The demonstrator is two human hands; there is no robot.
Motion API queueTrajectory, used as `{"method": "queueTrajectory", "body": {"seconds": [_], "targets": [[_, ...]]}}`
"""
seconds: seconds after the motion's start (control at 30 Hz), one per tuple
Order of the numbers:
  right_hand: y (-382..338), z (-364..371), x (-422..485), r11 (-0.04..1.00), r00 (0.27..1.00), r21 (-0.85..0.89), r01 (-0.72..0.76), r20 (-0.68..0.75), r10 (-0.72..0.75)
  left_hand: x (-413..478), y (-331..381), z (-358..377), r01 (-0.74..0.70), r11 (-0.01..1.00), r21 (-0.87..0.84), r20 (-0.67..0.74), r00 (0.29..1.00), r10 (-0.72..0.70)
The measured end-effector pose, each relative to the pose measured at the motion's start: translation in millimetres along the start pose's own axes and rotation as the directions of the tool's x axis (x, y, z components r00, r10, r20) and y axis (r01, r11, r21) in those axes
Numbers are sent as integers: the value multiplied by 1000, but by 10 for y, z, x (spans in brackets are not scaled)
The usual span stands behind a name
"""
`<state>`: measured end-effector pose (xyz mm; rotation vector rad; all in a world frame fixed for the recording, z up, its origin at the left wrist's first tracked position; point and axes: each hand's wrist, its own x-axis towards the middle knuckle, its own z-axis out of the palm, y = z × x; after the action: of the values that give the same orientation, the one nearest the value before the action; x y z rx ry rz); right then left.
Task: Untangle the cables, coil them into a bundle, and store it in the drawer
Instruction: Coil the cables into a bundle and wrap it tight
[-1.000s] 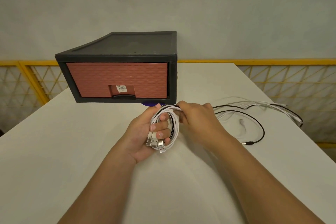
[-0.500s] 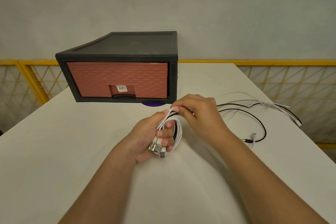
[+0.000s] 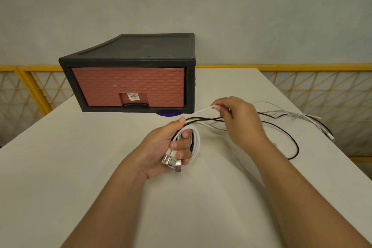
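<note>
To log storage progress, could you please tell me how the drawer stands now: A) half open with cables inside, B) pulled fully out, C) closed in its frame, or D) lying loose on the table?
C: the drawer sits flush inside the black frame; the left hand holds the coil.

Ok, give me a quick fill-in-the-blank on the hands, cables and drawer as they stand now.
1. The right hand pinches a ____ cable.
2. The drawer is ____.
3. The left hand grips the coil, while loose cables trail off to its ____.
Missing words: white; closed; right.
</note>
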<state>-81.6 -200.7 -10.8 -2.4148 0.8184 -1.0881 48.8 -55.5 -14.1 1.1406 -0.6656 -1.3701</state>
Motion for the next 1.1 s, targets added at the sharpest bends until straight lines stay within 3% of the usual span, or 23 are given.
{"method": "queueTrajectory", "body": {"seconds": [0.2,0.33,0.67,0.73,0.83,0.87,0.93,1.0,1.1], "targets": [[175,-69,38,983,985,69,-173,0,173,2,28,-31,-51,996,-73,-51,998,48],[234,-88,29,970,970,17,-242,9,242,12,68,-114,-94,978,-186,-79,994,80],[386,-362,101,900,855,186,-394,-285,433,34,64,-172,-137,966,-221,-172,980,100],[405,-389,95,904,891,161,-397,-170,421,37,63,-168,-141,965,-223,-178,979,101],[380,-390,39,909,893,-10,-418,181,412,32,64,-165,-139,964,-225,-172,980,101],[370,-368,28,921,897,-96,-378,209,390,31,63,-164,-135,966,-221,-168,981,99],[292,-274,14,949,956,-208,-235,129,265,30,57,-154,-124,969,-214,-152,984,93],[97,-148,-19,989,995,-126,-82,42,88,26,51,-141,-114,973,-201,-132,987,89],[-234,40,-76,989,989,24,145,14,-146,3,59,-117,-102,982,-160,-98,991,87]]}}
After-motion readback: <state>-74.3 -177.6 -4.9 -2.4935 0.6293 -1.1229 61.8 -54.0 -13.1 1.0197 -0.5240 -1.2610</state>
